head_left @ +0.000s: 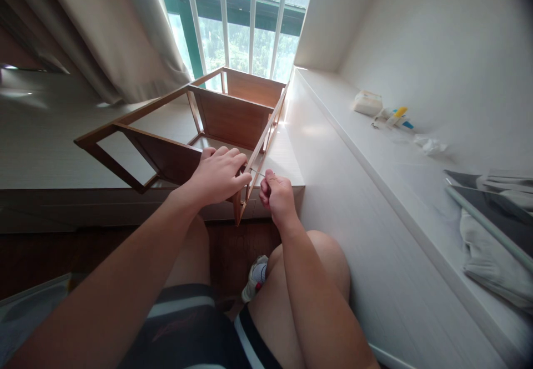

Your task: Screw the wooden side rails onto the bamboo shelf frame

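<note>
A brown wooden shelf rack lies on its side on the pale ledge, its near end jutting past the ledge's front edge. My left hand is wrapped over the edge of the nearest shelf board, thumb against the slim side rail. On the other side of that rail, my right hand is closed around a thin metal hex key. The key's far end meets the rail close to my left thumb. The exact point of contact is too small to make out.
A white cabinet side rises close on my right. On its top lie a white block, a yellow-capped item, crumpled plastic and folded grey cloth. A barred window and a beige curtain are behind the rack.
</note>
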A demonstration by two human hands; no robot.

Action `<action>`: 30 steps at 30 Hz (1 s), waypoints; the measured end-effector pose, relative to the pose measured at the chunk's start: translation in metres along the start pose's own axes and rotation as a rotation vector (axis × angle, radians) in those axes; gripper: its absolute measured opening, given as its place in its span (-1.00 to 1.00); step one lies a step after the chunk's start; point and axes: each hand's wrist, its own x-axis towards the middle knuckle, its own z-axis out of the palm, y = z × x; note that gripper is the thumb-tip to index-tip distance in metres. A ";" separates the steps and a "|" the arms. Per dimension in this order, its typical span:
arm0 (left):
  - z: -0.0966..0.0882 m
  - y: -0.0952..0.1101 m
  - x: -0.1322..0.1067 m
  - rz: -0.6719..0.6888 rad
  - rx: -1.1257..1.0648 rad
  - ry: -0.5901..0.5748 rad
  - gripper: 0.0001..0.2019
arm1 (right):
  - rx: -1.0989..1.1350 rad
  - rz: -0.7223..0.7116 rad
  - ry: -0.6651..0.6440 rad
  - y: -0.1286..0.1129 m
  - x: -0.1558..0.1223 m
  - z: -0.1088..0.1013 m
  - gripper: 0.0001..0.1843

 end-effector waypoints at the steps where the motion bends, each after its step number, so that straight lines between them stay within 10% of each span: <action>1: 0.000 0.000 0.000 -0.001 0.000 0.000 -0.75 | 0.029 0.023 -0.013 0.000 0.000 0.000 -0.45; 18: -0.001 0.000 -0.001 -0.008 -0.036 0.006 -0.75 | -0.538 -0.377 0.094 -0.006 -0.004 -0.009 -0.47; 30: -0.001 0.001 0.000 -0.015 -0.021 -0.002 -0.74 | -0.206 -0.154 0.074 0.002 0.000 -0.002 -0.42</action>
